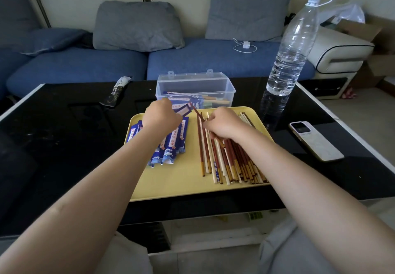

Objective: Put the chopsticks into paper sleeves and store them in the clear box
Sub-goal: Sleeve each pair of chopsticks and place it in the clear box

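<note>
Looking down at: a black table (64, 124) carrying a yellow tray (181, 179), with both forearms reaching over it.
Hidden parts: the fingers of both hands are turned away from the camera, and the left forearm covers part of the sleeve pile.
Left hand (160, 116): fingers curled, pinching a blue paper sleeve (184, 110) just above the tray's far edge; how far along the grip sits cannot be made out.
Right hand (223, 122): fingers curled round a dark red-brown pair of chopsticks (197, 113), their tips angled toward the sleeve's mouth and just beside it.
Writing: the sleeves carry a white strip with red characters, too small to read, above a wave pattern.
Paper sleeves (171, 152): a blue stack on the tray's left half.
Loose chopsticks (230, 162): a heap on the tray's right half, some red-brown with yellow ends, some pale cream.
Clear box (195, 88): open, lid upright behind it, standing just beyond the tray, several filled sleeves lying inside.
Elsewhere on the table: a large water bottle (288, 60), a phone (316, 140) face down, and a dark wrapper (116, 93).
</note>
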The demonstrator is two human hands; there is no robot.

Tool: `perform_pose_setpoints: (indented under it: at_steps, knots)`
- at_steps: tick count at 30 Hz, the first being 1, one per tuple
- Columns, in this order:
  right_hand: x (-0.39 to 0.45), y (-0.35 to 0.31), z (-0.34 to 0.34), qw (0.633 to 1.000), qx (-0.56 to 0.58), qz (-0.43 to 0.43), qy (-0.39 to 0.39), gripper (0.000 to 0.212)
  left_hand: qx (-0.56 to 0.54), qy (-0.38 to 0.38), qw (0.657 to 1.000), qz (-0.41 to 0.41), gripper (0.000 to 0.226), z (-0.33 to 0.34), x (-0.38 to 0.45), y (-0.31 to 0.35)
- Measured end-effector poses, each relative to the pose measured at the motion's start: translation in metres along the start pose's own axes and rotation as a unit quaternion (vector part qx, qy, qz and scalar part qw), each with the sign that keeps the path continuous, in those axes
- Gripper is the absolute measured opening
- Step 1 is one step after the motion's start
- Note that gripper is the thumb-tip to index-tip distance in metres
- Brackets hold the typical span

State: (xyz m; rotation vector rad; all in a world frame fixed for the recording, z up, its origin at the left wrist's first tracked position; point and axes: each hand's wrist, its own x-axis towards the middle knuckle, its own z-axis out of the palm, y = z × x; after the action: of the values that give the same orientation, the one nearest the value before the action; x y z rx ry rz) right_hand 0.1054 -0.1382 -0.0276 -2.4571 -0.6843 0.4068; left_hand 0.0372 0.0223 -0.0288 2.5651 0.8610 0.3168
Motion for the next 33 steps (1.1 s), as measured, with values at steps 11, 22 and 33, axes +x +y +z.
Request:
perform_pose_setpoints:
  at_steps: [11,22,33]
  knots:
    - [0.001,0.009,-0.03,0.94,0.337,0.017,0.044,0.016,-0.507,-0.201,0.812,-0.207,0.02,-0.002,-0.012,0.016]
    - [0.011,0.027,-0.037,0.898,0.401,0.0,0.184,0.016,-0.438,-0.345,0.822,-0.111,0.036,0.004,-0.012,0.013]
    - [0.009,0.022,-0.035,0.925,0.337,-0.043,0.17,0.019,-0.126,0.003,0.968,0.218,0.042,0.009,-0.026,0.044]
